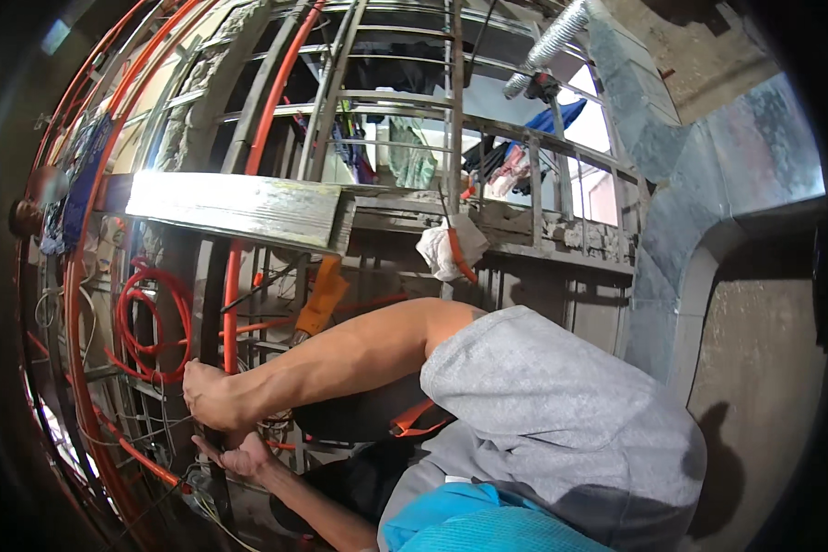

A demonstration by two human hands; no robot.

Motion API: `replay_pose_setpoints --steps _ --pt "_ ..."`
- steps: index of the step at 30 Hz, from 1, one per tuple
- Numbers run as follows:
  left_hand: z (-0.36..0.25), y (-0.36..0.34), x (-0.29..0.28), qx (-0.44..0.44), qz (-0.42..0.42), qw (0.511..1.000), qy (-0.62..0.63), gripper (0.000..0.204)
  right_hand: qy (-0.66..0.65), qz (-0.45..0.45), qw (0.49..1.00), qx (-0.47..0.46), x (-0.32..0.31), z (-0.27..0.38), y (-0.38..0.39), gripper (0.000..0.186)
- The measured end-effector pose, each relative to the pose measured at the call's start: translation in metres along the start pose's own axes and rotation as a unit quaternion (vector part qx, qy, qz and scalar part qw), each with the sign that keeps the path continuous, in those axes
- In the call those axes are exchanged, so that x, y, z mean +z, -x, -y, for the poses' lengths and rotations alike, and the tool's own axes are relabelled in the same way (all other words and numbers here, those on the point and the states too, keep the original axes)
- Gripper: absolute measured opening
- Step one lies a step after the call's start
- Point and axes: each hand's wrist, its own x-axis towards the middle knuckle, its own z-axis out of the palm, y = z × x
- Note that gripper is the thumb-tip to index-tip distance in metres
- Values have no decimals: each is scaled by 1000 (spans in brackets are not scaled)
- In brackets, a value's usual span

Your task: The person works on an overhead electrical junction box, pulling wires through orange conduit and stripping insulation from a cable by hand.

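Note:
My right hand (213, 396), at the end of a bare forearm from a grey sleeve, is closed beside a dark metal upright (210, 304) and the lower end of an orange-red conduit (231, 313). What its fingers grip is hidden. Just below, my left hand (245, 458) is palm up, one finger stretched toward the upright, with nothing visible in it. Thin wires (170, 426) pass to the left of both hands. A coil of red tubing (147, 331) hangs just above and left of my right hand.
Orange conduits (90, 230) run down the left side. A wide metal channel (239, 207) crosses above my forearm. An orange-handled tool (320, 296) sits behind the forearm. A white bundle (451, 247) hangs on the framing. Metal ductwork (662, 184) fills the right. Clothes (515, 166) hang beyond.

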Motion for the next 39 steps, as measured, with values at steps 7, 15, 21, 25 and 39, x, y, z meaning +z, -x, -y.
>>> replay_pose_setpoints --steps 7,15,21,25,39 --pt "9 -12 -1 -38 17 998 43 62 -34 22 998 42 53 -9 -41 30" --pt "-5 -27 -31 -68 95 990 85 56 -278 -518 807 -56 -70 -42 199 59" --pt "-12 -6 -18 -17 70 997 23 51 -205 -642 611 415 -25 -196 366 38" --pt "-1 -4 -5 -20 98 994 50 49 -472 -442 566 511 75 -373 491 80" --pt "5 8 2 14 31 997 63 43 -369 -316 541 687 127 -413 512 95"
